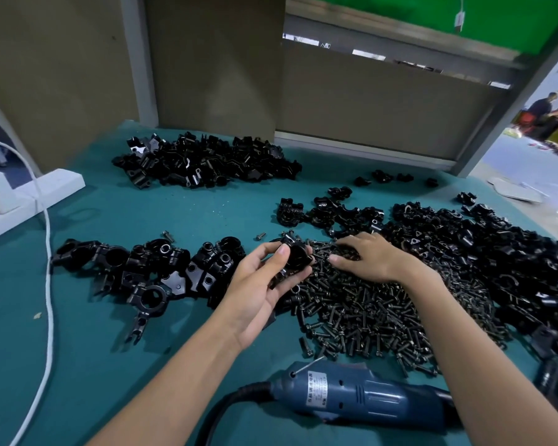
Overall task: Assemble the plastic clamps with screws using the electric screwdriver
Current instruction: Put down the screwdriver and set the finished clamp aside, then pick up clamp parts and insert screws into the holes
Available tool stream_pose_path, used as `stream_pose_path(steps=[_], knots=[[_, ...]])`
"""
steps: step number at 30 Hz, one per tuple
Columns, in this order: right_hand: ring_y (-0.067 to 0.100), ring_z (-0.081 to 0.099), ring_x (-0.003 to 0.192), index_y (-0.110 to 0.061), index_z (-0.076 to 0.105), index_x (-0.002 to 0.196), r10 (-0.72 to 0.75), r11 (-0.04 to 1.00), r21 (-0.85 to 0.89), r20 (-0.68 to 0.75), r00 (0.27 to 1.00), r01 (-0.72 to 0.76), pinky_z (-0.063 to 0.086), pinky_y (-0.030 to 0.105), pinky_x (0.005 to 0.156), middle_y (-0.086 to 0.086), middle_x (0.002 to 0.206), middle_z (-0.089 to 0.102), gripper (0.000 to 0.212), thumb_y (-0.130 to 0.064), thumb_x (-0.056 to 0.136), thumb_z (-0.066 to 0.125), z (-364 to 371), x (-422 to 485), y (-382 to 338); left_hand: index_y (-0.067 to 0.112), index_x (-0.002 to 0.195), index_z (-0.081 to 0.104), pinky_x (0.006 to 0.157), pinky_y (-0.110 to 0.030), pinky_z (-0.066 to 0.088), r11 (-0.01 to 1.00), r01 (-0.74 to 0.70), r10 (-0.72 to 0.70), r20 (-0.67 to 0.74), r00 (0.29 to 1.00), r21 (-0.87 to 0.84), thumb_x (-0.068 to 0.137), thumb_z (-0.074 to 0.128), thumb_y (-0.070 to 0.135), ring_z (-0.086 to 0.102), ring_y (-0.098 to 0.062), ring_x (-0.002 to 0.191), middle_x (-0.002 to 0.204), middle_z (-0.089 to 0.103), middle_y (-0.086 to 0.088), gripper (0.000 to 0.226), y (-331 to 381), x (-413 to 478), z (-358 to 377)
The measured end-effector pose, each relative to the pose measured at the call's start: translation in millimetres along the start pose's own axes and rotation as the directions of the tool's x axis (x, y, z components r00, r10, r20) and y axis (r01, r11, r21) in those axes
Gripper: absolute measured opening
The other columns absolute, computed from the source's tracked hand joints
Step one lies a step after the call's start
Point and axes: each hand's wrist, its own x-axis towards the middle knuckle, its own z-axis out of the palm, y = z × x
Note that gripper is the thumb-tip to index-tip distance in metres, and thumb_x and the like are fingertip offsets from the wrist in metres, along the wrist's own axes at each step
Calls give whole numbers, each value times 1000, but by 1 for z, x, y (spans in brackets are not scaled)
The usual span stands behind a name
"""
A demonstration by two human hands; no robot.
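Fetching a screw for a held clamp: this is judged to be the step in hand.

- Left hand [261, 284]: hovering at the left edge of the screw pile [361, 313], palm up. Its fingers [264, 249] and thumb are curling round one black clamp [295, 257] and holding it clear of the tabletop [142, 214].
- Right hand [368, 259]: lying palm down on the far part of the screw pile. Its fingers are bent and spread, the tips digging among the screws. Whether a screw is being pinched cannot be told.
- Screwdriver [368, 394]: blue and corded, lying on its side just nearer than the screw pile. No hand is holding it, and one end is hidden behind the right forearm.
- Assembled heap [149, 268]: lying left of the screw pile, its clamps looking joined.
- Loose heap [496, 252]: lying right of the screw pile and touching it.
- Far heap [207, 162]: lying well beyond the screw pile.
- Cable [47, 252]: white, trailing well left of the screw pile.

Next move, as judged: the right hand is needing to lift out a single screw and seat it tip-first in the clamp's hole, with the left hand presenting that hole. The right hand is then needing to reach back for the screwdriver. The screws are lying tangled, so taking just one is calling for a fine pinch.
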Motion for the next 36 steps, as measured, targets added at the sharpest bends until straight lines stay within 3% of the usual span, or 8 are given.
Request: stream_pose_path(steps=[5, 9, 13, 17, 26, 30, 33, 36], knots=[[22, 53, 116, -19, 57, 125, -17, 1000, 14, -106, 994, 18, 46, 42, 98, 5, 124, 55, 66, -71, 85, 46, 8, -10, 3, -7, 119, 53, 96, -41, 54, 1000, -1, 1, -5, 1000, -22, 83, 63, 19, 69, -32, 108, 118, 69, -20, 46, 0, -1, 1], [16, 57, 61, -11, 67, 90, 37, 991, 130, -358, 933, 11, 45, 27, 54, 7, 81, 68, 30, -38, 97, 56, 0, -2, -7, -7, 120, 53, 99, -43, 53, 1000, 8, -8, -6, 1000, -14, 83, 64, 20, 68, -33, 109, 120, 68, -19, 47, 0, -1, 0], [24, 63, 97, -14, 67, 111, 0, 988, 145, -354, 935, 55, 53, 34, 81, 8, 114, 67, 21, -7, 95, 56, -7, 13, -19, -4, 115, 54, 97, -42, 53, 1000, 2, -2, 6, 1000, -3, 83, 63, 21, 68, -33, 108, 118, 70, -19, 42, 0, -1, 0], [22, 64, 100, -11, 71, 111, -63, 992, 95, -228, 972, 86, 53, 35, 91, 7, 112, 70, 20, -14, 93, 64, -7, 26, -29, -3, 112, 55, 95, -40, 55, 1000, 2, -2, 14, 1000, 1, 83, 63, 21, 68, -31, 109, 117, 70, -18, 38, -1, 0, 0], [14, 63, 77, -16, 70, 80, -43, 989, 117, -363, 931, 92, 52, 30, 72, -4, 77, 66, 8, -9, 85, 71, -17, 26, -32, -2, 109, 56, 92, -37, 57, 1000, 7, -7, 17, 1000, -5, 83, 63, 20, 69, -30, 107, 115, 71, -18, 35, 0, 1, 0], [7, 64, 71, -17, 67, 78, 10, 926, 352, -384, 923, 136, 47, 16, 62, -5, 77, 69, 10, -14, 86, 73, -19, 14, -27, -1, 111, 57, 96, -40, 54, 1000, 14, -14, 3, 1000, 1, 82, 64, 22, 71, -29, 104, 119, 69, -18, 38, -1, 1, -1], [18, 73, 68, -4, 64, 79, 56, 762, 620, -353, 934, 188, 59, 25, 62, 10, 74, 73, 10, -2, 85, 71, -19, -1, -25, -2, 113, 57, 98, -41, 53, 1000, 18, -18, -8, 1000, 6, 82, 65, 22, 71, -29, 103, 122, 68, -17, 40, -1, 1, -2], [12, 69, 69, -12, 64, 77, 1, 872, 458, -349, 937, 170, 53, 18, 64, -1, 74, 70, 14, -4, 85, 72, -17, -5, -23, -2, 111, 57, 97, -41, 54, 1000, 11, -10, -1, 1000, 5, 82, 64, 22, 71, -28, 104, 120, 69, -17, 38, 0, 0, -1]])
